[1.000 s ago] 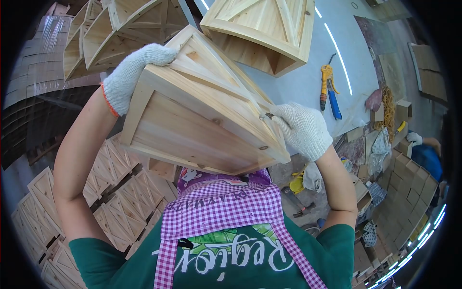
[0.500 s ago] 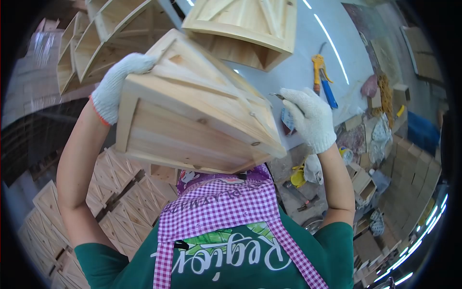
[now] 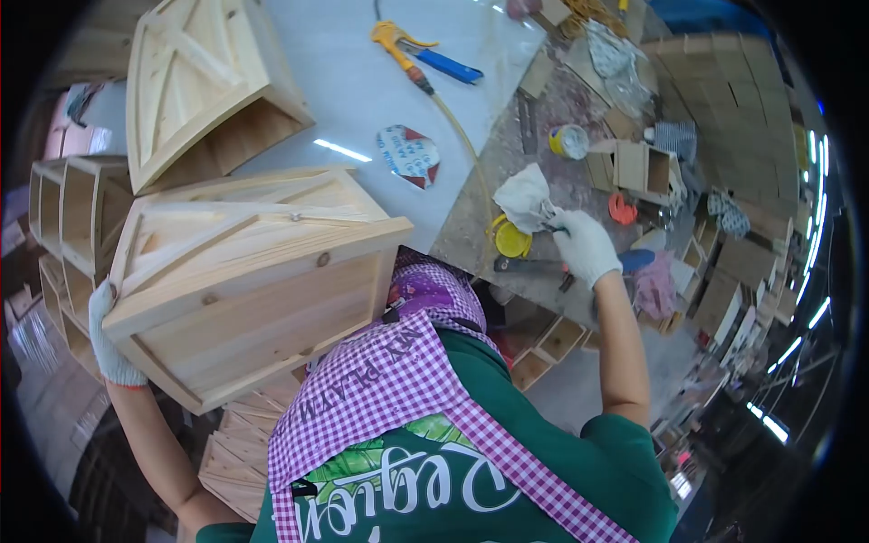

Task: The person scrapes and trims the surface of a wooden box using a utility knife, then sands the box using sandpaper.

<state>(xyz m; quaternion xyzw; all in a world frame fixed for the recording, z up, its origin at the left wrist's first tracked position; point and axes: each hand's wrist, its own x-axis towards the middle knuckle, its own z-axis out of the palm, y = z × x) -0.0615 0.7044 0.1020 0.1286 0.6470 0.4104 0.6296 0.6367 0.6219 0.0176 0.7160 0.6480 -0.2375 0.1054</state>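
My left hand (image 3: 112, 339), in a white knit glove, grips the left end of a pale wooden crate (image 3: 258, 312) with crossed slats on its upper face. The crate is tilted against the table's near edge, by my apron. My gloved right hand (image 3: 587, 246) is out to the right, its fingers closed on a small dark metal tool (image 3: 549, 218) whose kind I cannot make out. Its tip meets a crumpled white cloth or bag (image 3: 525, 197). Just below that lies a yellow lid (image 3: 513, 237).
Another crate (image 3: 204, 81) stands on the white tabletop (image 3: 326, 100). A yellow air blow gun (image 3: 389, 38) with a blue handle and hose lies beyond, near a printed sticker (image 3: 409, 156). A small can (image 3: 569, 141) and cardboard pieces sit right. Stacked crates (image 3: 86, 217) are at left.
My right hand has moved from beside the crate out to the white cloth, still with the small tool. The crate has been lowered and shifted left in my left hand. My view has turned right.
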